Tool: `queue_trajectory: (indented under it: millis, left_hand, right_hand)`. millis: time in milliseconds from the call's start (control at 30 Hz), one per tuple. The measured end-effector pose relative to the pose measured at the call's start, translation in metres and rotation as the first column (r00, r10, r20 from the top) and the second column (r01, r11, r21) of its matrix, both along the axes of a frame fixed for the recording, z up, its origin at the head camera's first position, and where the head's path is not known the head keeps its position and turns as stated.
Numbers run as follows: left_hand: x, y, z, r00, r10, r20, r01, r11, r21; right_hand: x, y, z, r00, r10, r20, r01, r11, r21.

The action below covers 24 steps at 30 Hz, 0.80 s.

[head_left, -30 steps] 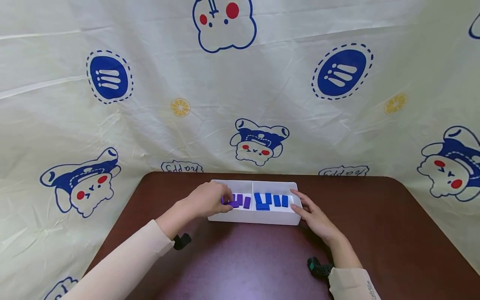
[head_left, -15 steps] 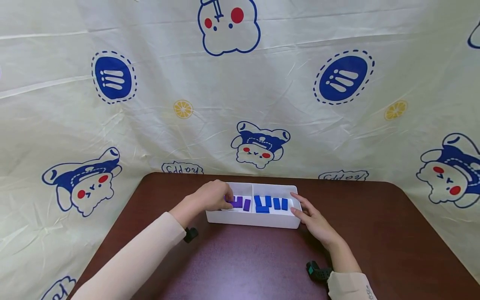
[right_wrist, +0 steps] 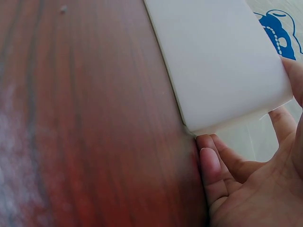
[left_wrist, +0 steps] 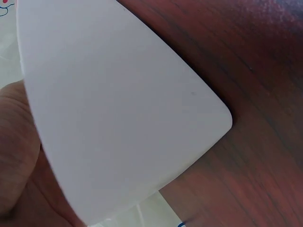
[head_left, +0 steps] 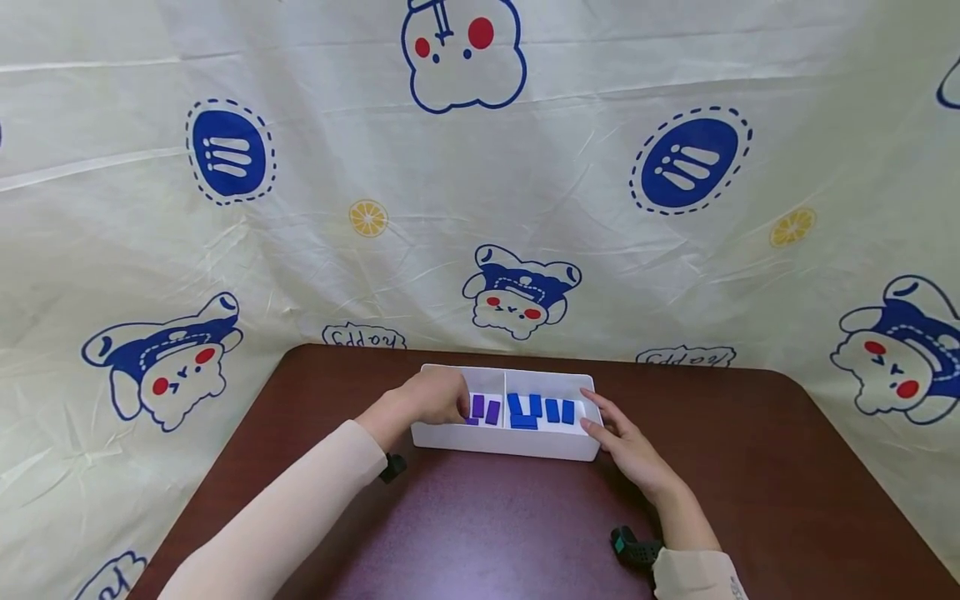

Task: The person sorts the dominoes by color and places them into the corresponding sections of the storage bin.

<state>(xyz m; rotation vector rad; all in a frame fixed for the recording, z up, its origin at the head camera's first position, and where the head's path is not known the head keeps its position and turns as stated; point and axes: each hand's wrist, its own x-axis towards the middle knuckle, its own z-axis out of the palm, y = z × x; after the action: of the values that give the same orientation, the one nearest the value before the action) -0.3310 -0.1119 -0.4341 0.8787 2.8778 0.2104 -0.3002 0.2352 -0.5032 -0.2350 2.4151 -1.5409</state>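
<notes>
A white two-compartment box (head_left: pixel 517 443) lies lengthwise across the table. My left hand (head_left: pixel 431 398) reaches over its near wall into the left compartment, fingers bent downward. The fingertips are hidden, so whether they hold anything does not show. Close beside them are purple blocks (head_left: pixel 492 412), one partly covered by the hand. Flat blue blocks (head_left: pixel 552 410), several of them, lie in the right compartment. At the box's right end, my right hand (head_left: pixel 626 446) grips it, thumb at the rim. In the right wrist view, curled fingers (right_wrist: pixel 212 165) meet the box's lower corner.
The brown table (head_left: pixel 480 533) carries the box near its far edge. Behind that edge hangs a pale printed cloth (head_left: pixel 420 167). A dark wrist-worn device (head_left: pixel 636 548) sits below the right hand, and another (head_left: pixel 392 467) below the left.
My left hand has moved right and deeper into the left compartment, covering more of the purple blocks. A purple block seen at its fingertips is now mostly hidden. The right hand stays on the box.
</notes>
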Motion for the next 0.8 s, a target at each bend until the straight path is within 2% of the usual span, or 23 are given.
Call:
queue_trajectory:
  millis: [233,400,533,667,733,800]
  left_hand:
    - [-0.005,0.003,-0.005,0.999,0.005,0.04,-0.005,1.0,0.001]
    - [-0.001,0.0,-0.004,0.998,0.037,0.046,-0.038,0.999,0.018]
    - [0.006,-0.005,-0.001,0.996,0.09,0.008,-0.09,0.994,0.063]
    - [0.016,-0.013,-0.002,0.99,0.136,-0.046,-0.126,0.975,0.183]
    - [0.018,-0.013,-0.003,0.988,0.134,-0.08,-0.111,0.962,0.249]
    - [0.022,-0.018,-0.006,0.983,0.137,-0.125,-0.098,0.955,0.279]
  right_hand:
    - [0.0,0.0,0.0,1.0,0.001,0.017,0.0,1.0,-0.014]
    - [0.001,-0.001,-0.003,1.0,0.011,0.009,-0.01,1.0,-0.018]
    - [0.001,-0.001,-0.007,1.0,0.0,0.012,0.001,1.0,-0.025]
    - [-0.002,0.005,-0.01,1.0,-0.016,0.013,0.016,1.0,-0.012]
    - [0.001,0.014,-0.011,0.999,-0.041,0.009,0.04,0.999,0.001]
    - [0.003,0.019,-0.014,0.998,-0.065,0.013,0.065,0.998,0.003]
